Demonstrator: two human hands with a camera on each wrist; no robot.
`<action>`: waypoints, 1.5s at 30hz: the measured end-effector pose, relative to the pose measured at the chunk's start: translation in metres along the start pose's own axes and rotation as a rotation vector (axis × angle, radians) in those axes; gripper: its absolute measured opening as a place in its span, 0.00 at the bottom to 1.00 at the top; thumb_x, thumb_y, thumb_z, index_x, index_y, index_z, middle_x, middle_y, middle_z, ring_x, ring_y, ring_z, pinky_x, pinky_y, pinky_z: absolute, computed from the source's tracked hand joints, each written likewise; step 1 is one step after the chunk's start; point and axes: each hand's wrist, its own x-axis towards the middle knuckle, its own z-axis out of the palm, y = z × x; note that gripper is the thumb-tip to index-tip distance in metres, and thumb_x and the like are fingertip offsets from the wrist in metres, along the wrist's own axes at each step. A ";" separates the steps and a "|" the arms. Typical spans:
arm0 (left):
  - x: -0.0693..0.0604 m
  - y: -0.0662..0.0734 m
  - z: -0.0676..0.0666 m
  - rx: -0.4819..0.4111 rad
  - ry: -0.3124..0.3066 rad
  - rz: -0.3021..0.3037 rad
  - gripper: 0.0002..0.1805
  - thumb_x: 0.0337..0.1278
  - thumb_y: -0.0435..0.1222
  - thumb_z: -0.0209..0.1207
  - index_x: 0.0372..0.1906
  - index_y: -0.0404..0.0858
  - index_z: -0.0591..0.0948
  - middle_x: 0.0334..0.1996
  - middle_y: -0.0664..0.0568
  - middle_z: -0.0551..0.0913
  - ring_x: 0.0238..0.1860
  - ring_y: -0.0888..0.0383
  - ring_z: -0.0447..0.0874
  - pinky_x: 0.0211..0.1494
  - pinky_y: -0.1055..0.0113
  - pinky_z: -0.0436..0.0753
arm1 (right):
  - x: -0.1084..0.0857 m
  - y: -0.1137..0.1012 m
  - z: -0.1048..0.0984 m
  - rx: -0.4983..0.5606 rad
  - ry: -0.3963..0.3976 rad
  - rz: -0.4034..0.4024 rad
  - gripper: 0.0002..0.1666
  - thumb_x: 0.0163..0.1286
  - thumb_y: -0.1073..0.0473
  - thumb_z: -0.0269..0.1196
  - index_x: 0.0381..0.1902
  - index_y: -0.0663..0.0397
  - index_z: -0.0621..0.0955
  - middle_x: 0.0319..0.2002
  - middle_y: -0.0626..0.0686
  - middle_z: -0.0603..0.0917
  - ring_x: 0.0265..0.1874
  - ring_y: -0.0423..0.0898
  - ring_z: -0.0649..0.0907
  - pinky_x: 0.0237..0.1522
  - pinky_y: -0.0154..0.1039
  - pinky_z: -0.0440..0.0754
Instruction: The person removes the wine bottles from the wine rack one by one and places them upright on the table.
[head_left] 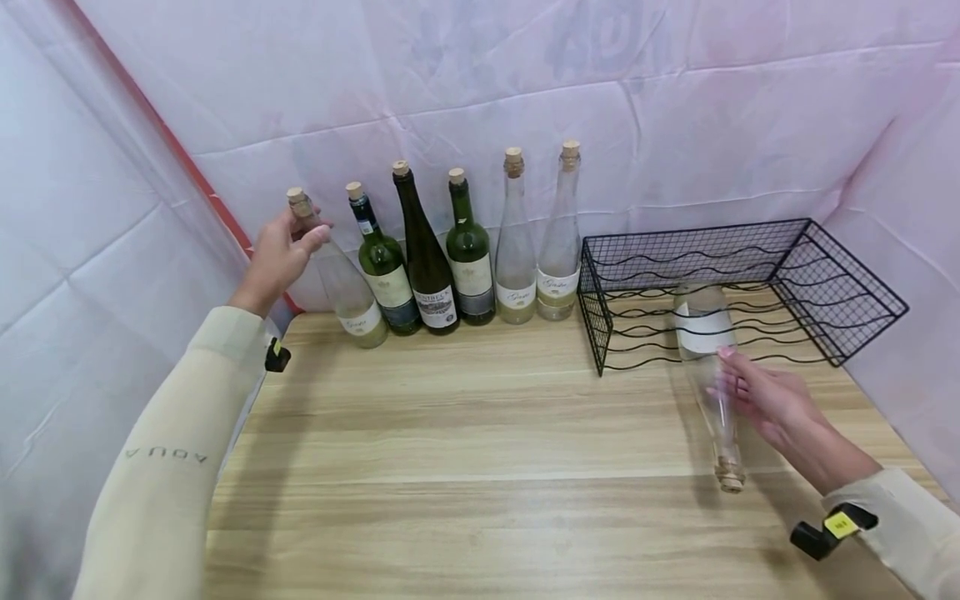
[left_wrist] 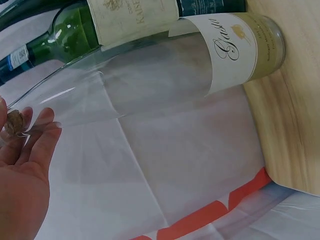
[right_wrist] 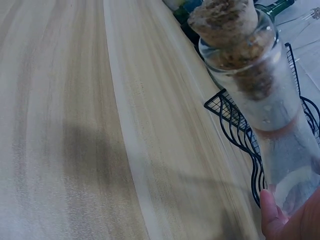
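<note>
At the left end of a row, my left hand [head_left: 281, 254] grips the neck of a clear glass bottle [head_left: 341, 279]. That bottle leans, its base on the table; a cork [left_wrist: 14, 122] shows between the fingers in the left wrist view. My right hand [head_left: 772, 400] holds another clear corked bottle [head_left: 705, 329] round its body near the neck. This one lies with its base end in the black wire rack [head_left: 588, 300] and its cork [right_wrist: 225, 22] pointing toward me. Whether its base touches the rack's wavy wires, I cannot tell.
Beside the left bottle stand a green bottle [head_left: 382, 262], a tall dark bottle [head_left: 423, 242], another green bottle [head_left: 468, 242] and two clear bottles [head_left: 515, 242], all corked. White cloth [head_left: 450, 92] hangs behind the wooden table [head_left: 465, 450].
</note>
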 end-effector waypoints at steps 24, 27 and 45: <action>0.027 0.009 0.004 -0.044 -0.002 -0.071 0.23 0.79 0.48 0.53 0.68 0.40 0.73 0.65 0.41 0.79 0.60 0.54 0.76 0.74 0.51 0.76 | -0.017 0.005 -0.007 0.086 0.016 0.009 0.06 0.74 0.56 0.66 0.35 0.47 0.86 0.31 0.47 0.87 0.33 0.43 0.89 0.45 0.38 0.92; 0.027 0.008 0.005 -0.057 0.005 -0.073 0.25 0.79 0.47 0.54 0.71 0.40 0.72 0.67 0.41 0.78 0.63 0.53 0.76 0.77 0.51 0.75 | -0.019 0.008 -0.007 0.094 0.012 0.010 0.06 0.75 0.56 0.66 0.36 0.47 0.85 0.30 0.48 0.88 0.32 0.42 0.89 0.45 0.39 0.92; 0.016 0.009 0.013 -0.069 0.131 -0.112 0.32 0.73 0.50 0.60 0.73 0.40 0.68 0.67 0.43 0.76 0.66 0.53 0.75 0.74 0.57 0.77 | -0.022 0.017 -0.002 0.110 0.019 0.000 0.05 0.75 0.56 0.66 0.36 0.46 0.83 0.33 0.49 0.89 0.36 0.43 0.91 0.46 0.39 0.92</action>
